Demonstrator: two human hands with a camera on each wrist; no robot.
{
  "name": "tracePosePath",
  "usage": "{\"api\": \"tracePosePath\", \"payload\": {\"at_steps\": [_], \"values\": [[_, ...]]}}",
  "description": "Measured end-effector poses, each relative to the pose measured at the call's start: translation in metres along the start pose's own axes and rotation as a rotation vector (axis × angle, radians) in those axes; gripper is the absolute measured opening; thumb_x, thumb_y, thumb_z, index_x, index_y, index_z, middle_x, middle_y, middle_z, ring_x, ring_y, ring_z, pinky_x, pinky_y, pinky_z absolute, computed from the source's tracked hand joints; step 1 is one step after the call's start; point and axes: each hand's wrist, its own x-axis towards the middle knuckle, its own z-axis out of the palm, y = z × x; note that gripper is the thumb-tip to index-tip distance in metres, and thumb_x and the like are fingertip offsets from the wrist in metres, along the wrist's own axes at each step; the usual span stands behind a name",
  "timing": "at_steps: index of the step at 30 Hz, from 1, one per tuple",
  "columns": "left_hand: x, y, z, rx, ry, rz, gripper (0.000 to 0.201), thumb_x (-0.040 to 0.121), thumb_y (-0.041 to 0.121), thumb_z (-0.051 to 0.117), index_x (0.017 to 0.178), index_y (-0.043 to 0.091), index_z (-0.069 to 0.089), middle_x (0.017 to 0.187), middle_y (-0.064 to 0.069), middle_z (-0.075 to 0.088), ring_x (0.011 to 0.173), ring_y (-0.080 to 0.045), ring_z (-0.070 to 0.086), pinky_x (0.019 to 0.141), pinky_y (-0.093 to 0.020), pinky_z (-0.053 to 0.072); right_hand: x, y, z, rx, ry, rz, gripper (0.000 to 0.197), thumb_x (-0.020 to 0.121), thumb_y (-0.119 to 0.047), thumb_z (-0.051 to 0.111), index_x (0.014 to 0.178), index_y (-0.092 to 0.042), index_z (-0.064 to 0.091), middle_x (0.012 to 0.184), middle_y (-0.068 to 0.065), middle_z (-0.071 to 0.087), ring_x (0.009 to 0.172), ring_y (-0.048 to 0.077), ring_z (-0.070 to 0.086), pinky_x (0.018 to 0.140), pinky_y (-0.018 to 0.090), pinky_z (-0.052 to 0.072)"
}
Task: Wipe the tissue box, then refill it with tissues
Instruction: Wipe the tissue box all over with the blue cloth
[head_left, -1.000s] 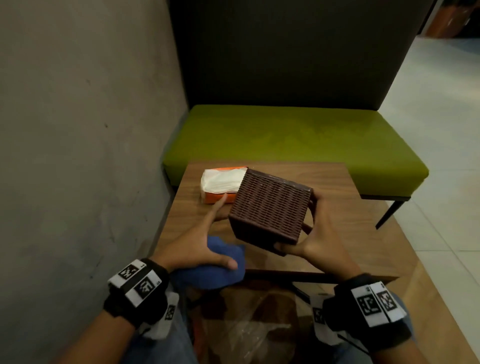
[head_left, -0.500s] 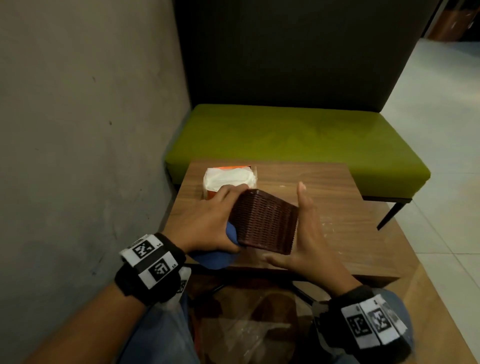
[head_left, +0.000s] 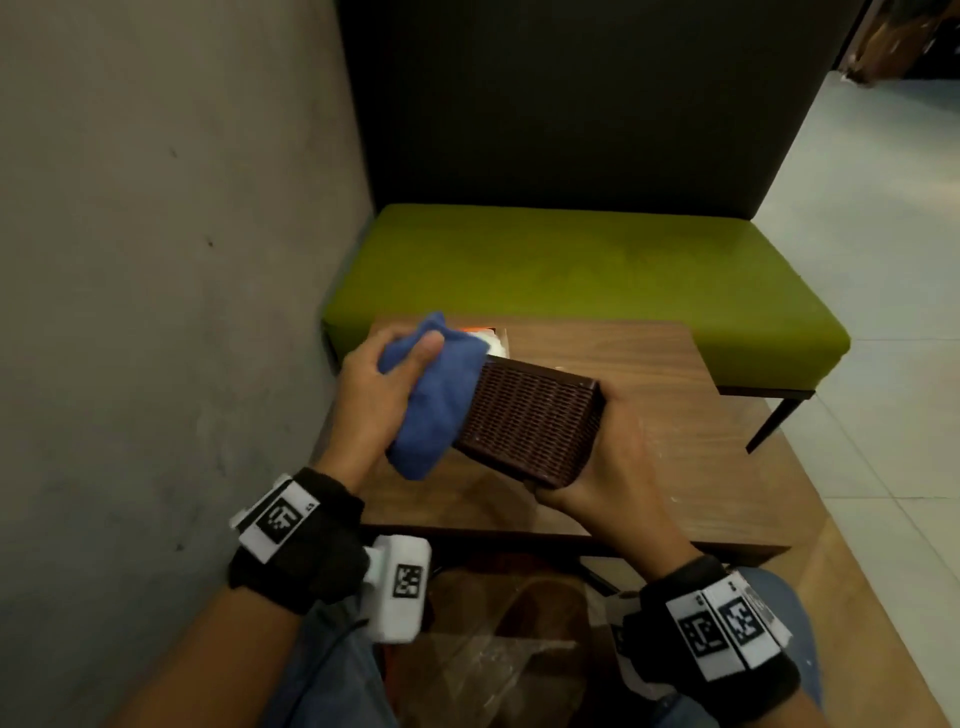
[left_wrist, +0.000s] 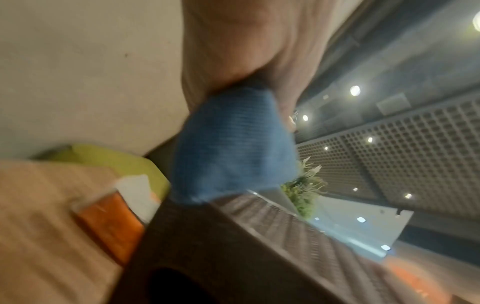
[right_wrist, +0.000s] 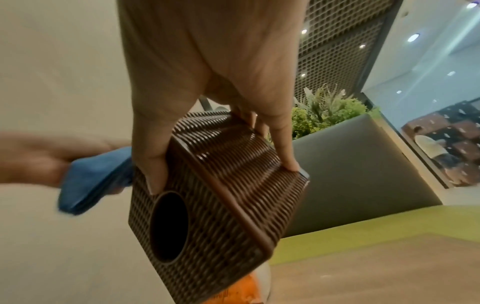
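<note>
A brown woven tissue box (head_left: 527, 423) is held tilted above the wooden table (head_left: 675, 415). My right hand (head_left: 602, 467) grips it from the right side, thumb near its oval opening (right_wrist: 168, 226) and fingers (right_wrist: 285, 148) over the far face. In my left hand (head_left: 379, 395) is a bunched blue cloth (head_left: 436, 395), pressed against the box's left end (left_wrist: 202, 236). The cloth (left_wrist: 231, 152) fills the left wrist view and shows at the left in the right wrist view (right_wrist: 91, 179). An orange pack of white tissues (left_wrist: 116, 211) lies on the table behind the box, mostly hidden in the head view (head_left: 488, 338).
A green cushioned bench (head_left: 571, 270) stands beyond the table against a dark panel. A grey wall (head_left: 156, 260) runs close along the left. Crinkled clear plastic (head_left: 498, 670) lies near my lap below the table's front edge. Tiled floor (head_left: 883, 312) opens to the right.
My left hand picked the blue cloth up off the table and brought it against the box's left end. The right hand turned the box and now grips it from the right.
</note>
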Motion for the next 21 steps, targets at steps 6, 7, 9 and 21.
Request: {"api": "tracePosePath", "payload": {"at_steps": [6,7,9,21], "values": [[-0.045,0.03,0.057,0.397,-0.209,0.456,0.035,0.084,0.017,0.059,0.117,0.027,0.061,0.119,0.003,0.058,0.106,-0.017,0.054,0.092,-0.032,0.044,0.0,-0.007,0.018,0.071,-0.006,-0.039,0.078,0.063,-0.028,0.082,0.128,-0.013,0.042,0.117,-0.005,0.05,0.109,0.015,0.054,0.091,0.02,0.045],[-0.057,0.028,0.06,0.524,-0.281,0.593,0.039,0.081,0.016,0.058,0.118,0.025,0.062,0.121,0.0,0.058,0.104,-0.021,0.053,0.092,-0.032,0.044,0.0,-0.009,0.016,0.058,-0.022,-0.027,0.067,0.067,-0.029,0.077,0.125,-0.014,0.047,0.113,-0.011,0.05,0.106,0.011,0.056,0.089,0.014,0.044],[-0.057,0.021,0.055,0.601,-0.325,0.694,0.04,0.079,0.017,0.058,0.119,0.021,0.064,0.121,-0.003,0.06,0.101,-0.025,0.055,0.09,-0.034,0.044,0.0,-0.008,0.013,0.048,-0.059,-0.022,0.068,0.067,-0.037,0.075,0.125,-0.013,0.048,0.114,-0.011,0.052,0.107,0.006,0.055,0.088,0.017,0.046],[-0.031,0.008,0.04,0.494,-0.073,0.415,0.033,0.079,0.017,0.064,0.112,0.021,0.065,0.103,-0.004,0.056,0.096,-0.023,0.056,0.082,-0.039,0.047,-0.004,-0.011,0.014,0.129,-0.012,-0.039,0.089,0.054,-0.033,0.084,0.128,-0.011,0.04,0.117,0.001,0.049,0.107,0.014,0.053,0.085,0.018,0.045]]}}
